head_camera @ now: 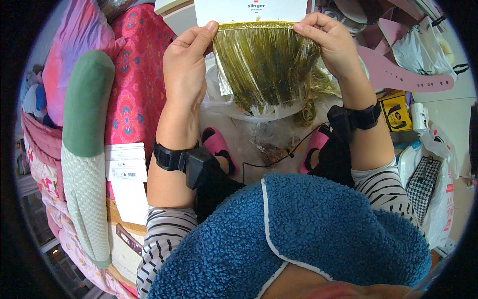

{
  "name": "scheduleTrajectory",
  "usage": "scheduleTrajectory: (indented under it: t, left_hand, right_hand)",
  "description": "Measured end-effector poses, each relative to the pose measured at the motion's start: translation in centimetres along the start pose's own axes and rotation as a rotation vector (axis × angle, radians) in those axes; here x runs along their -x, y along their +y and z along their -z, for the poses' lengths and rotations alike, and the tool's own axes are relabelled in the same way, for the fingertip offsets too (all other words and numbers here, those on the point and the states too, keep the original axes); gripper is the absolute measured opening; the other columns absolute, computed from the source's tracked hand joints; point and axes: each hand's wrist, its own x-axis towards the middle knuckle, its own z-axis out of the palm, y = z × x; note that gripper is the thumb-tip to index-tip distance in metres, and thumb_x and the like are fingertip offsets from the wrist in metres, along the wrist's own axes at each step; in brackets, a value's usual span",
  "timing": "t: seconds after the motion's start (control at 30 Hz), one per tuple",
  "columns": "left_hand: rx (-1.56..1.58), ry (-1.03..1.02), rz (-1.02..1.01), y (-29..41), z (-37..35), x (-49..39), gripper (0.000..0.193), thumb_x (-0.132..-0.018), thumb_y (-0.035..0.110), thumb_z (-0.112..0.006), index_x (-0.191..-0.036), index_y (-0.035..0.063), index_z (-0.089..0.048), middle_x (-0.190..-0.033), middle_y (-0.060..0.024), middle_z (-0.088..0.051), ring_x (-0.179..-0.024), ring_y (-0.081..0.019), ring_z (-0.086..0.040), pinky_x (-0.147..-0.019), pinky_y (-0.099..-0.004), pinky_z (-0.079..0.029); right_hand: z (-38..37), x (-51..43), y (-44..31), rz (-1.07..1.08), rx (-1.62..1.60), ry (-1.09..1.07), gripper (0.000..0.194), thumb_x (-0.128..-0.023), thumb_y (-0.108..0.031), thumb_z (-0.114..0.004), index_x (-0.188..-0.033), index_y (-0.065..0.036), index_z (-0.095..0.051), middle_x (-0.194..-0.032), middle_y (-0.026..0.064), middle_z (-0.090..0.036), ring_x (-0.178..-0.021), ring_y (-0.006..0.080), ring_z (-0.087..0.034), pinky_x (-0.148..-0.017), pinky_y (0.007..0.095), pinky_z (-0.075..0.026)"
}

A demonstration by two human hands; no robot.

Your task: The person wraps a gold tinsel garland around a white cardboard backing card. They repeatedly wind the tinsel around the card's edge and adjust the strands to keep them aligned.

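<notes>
Between my hands stretches a gold tinsel fringe garland, its woven header band level and its strands hanging down. My left hand pinches the band's left end between thumb and fingers. At the band's right end, my right hand pinches it in the same way. Behind the band is a white printed card. Below the strands lies a clear plastic bag, partly covered by them. More gold strands hang in a tangle below my right hand.
To the left, a long green and white cushion lies by a pink patterned cloth and stacked white cards. A black cable crosses the floor between my feet. Plastic bags and a yellow box are at the right.
</notes>
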Motion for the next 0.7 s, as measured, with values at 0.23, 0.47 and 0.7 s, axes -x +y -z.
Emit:
scheduleTrajectory:
  t: [0.23, 0.47, 0.7]
  left_hand:
    - [-0.009, 0.023, 0.018, -1.1, 0.8, -0.6, 0.02, -0.094, 0.017, -0.069, -0.088, -0.0014, -0.07, -0.085, -0.0022, -0.069, -0.079, -0.0077, -0.058, -0.079, -0.022, -0.044]
    - [-0.375, 0.391, -0.309, -2.9, -1.5, -0.2, 0.033, -0.084, 0.018, -0.079, -0.104, -0.0013, -0.063, -0.087, -0.0041, -0.067, -0.08, -0.0112, -0.06, -0.079, -0.0274, -0.05]
    - [-0.524, 0.089, -0.268, -3.5, -5.0, 3.0, 0.017, -0.09, 0.011, -0.072, -0.102, -0.0014, -0.073, -0.096, -0.0056, -0.071, -0.083, -0.0098, -0.064, -0.077, -0.0231, -0.051]
  right_hand:
    - [-0.1, 0.1, -0.3, -0.026, 0.134, 0.042, 0.017, -0.084, -0.017, -0.078, -0.086, -0.003, -0.068, -0.082, -0.0003, -0.067, -0.076, 0.0061, -0.059, -0.072, 0.0211, -0.045]
    - [-2.1, 0.8, -0.6, -0.012, 0.249, 0.25, 0.011, -0.086, -0.008, -0.075, -0.085, -0.002, -0.065, -0.08, -0.0008, -0.065, -0.073, 0.0033, -0.057, -0.066, 0.0177, -0.043]
    - [-6.0, 1.7, 0.2, 0.147, 0.047, 0.204, 0.017, -0.082, 0.0, -0.076, -0.087, 0.0, -0.06, -0.084, 0.0047, -0.067, -0.079, 0.0073, -0.063, -0.068, 0.0212, -0.051]
